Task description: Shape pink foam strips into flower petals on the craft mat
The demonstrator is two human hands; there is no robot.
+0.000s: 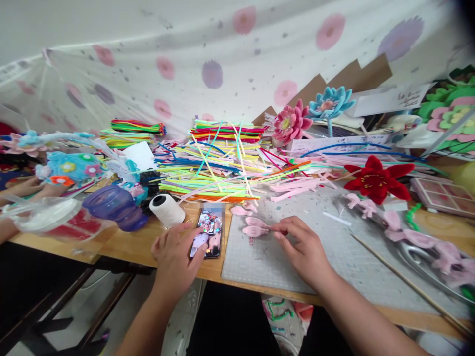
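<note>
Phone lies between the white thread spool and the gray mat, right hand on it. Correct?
Wrong hand: the head view shows the left hand on the phone. The phone does lie between the white thread spool and the gray mat.

A light-brown wooden desk (129, 247) carries a worn grey gridded cutting mat (245, 264), a black smartphone with a lit screen (212, 231) just beside it, a white thread spool (168, 211) and multicoloured fuzzy pipe cleaners (206, 177).

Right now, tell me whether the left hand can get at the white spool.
Probably yes: the white spool is just beyond the left hand, with nothing visible blocking the way, though that hand is at the phone.
</note>
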